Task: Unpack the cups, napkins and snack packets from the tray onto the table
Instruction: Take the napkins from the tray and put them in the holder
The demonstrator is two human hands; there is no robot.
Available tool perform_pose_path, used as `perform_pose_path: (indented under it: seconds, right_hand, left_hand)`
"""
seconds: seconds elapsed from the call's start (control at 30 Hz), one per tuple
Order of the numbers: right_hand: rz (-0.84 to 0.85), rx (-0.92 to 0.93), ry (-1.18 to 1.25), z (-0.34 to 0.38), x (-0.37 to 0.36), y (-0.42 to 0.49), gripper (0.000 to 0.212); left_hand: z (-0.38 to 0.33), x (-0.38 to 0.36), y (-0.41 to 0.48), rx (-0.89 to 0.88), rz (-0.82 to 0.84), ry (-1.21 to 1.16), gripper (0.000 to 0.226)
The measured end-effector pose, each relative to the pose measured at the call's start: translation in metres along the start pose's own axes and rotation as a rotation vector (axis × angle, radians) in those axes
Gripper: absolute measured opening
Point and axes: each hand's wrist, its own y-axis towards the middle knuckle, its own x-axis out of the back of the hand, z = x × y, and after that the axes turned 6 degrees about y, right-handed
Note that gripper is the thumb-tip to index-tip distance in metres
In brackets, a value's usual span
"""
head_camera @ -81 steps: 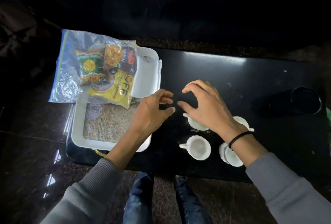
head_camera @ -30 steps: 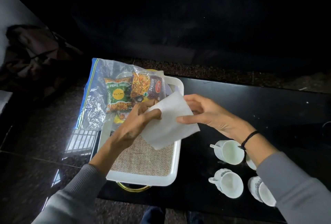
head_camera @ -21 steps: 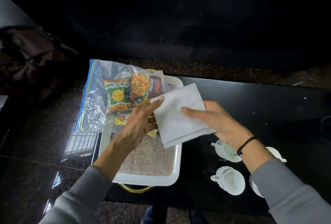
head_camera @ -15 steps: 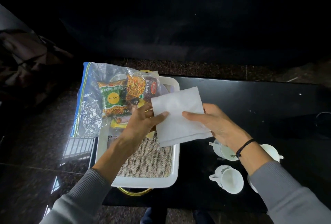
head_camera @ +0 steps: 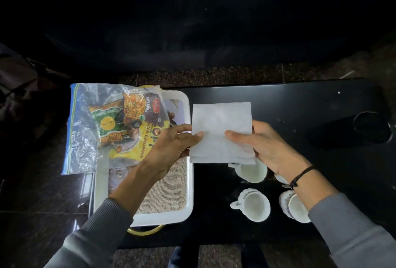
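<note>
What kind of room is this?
Probably a living room: a low black table on a speckled stone floor, what looks like a dark sofa behind it, and white teacups set out.

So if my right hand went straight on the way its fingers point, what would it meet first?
Probably the left hand, pinching the same napkin opposite the right hand; heights are hard to judge.

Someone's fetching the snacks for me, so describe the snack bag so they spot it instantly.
Find the black table, then the white tray at its left end. The snack bag lies across the tray's far left corner, spilling past the rim. Unlike the white cups and napkin, it is clear plastic, blue-edged, holding bright packets.
</note>
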Motion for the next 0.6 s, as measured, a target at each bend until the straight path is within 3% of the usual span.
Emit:
perform_pose_path:
  seconds: [0.1,0.43,0.6]
  right_hand:
    - [0.036,-0.012,0.054,0.005,0.023,-0.012,0.037]
    - [-0.142,0.089,0.089,0.023,0.111,-0.060,0.027]
    - [-0.129,0.180,0.101,0.025,0.148,-0.085,0.020]
  left_hand:
    - [-0.002,-0.026,0.002,-0.043,0.050,0.026,0.019]
    - [-0.022,-0.131,0.020,-0.073,0.135,0.062,0.017]
    - [-0.021,-0.179,0.028,-0.063,0.178,0.112,0.021]
